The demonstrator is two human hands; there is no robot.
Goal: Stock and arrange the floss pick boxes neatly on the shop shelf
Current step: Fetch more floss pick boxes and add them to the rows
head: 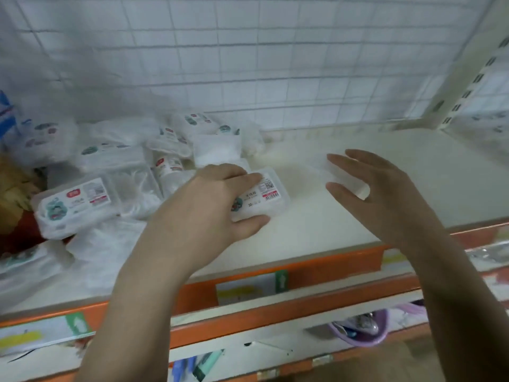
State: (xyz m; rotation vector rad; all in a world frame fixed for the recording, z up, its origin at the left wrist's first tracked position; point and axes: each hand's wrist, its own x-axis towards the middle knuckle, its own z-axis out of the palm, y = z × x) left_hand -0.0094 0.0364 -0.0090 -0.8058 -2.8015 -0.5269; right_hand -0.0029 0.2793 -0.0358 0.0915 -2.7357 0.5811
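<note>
Two hands: left hand (217, 199) grasps floss box (261, 198).

White shelf (344, 230), orange front edge; floss pick boxes (75, 202) piled loose at left, right side bare.

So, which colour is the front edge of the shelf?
Orange; the shelf's front edge shows clearly in the head view.

A white wire grid (248, 64) stands behind everything, well beyond the fingertips. Below the wrists runs an orange rail (303, 267) carrying a price label (252, 288) with a green tag; a second label (46, 330) sits further left. Under the right forearm lies a purple basket (360, 330). Far left of the fingers sits something yellow-brown (13, 186).
</note>
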